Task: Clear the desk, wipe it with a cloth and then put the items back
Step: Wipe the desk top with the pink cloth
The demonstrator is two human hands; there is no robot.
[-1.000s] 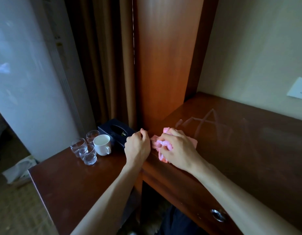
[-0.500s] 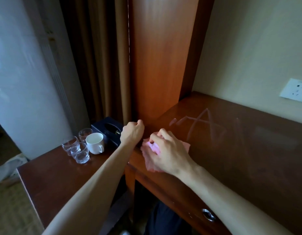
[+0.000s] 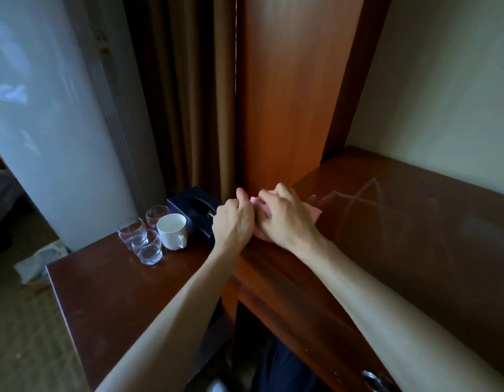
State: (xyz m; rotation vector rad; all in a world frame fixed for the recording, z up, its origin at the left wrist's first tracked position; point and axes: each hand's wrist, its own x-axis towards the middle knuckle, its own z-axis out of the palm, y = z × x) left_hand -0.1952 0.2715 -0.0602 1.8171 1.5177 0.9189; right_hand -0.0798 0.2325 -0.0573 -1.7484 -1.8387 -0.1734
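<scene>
A pink cloth (image 3: 315, 213) lies at the left end of the dark wooden desk (image 3: 414, 250), mostly hidden under my hands. My right hand (image 3: 284, 219) lies on top of it with curled fingers gripping the cloth. My left hand (image 3: 233, 222) is right beside it at the desk's left edge, fingers curled, pinching a corner of the cloth. Wet wipe streaks (image 3: 355, 199) show on the desk surface to the right of the hands.
On the lower side table (image 3: 109, 287) to the left stand three glasses (image 3: 144, 241), a white cup (image 3: 173, 230) and a dark tissue box (image 3: 194, 210). A wooden panel (image 3: 284, 108) and curtains rise behind. A metal drawer handle (image 3: 370, 376) sits at the desk front.
Both hands have stayed together on the cloth at the desk's left end, shifting slightly toward the back corner. The view has swung a little.
</scene>
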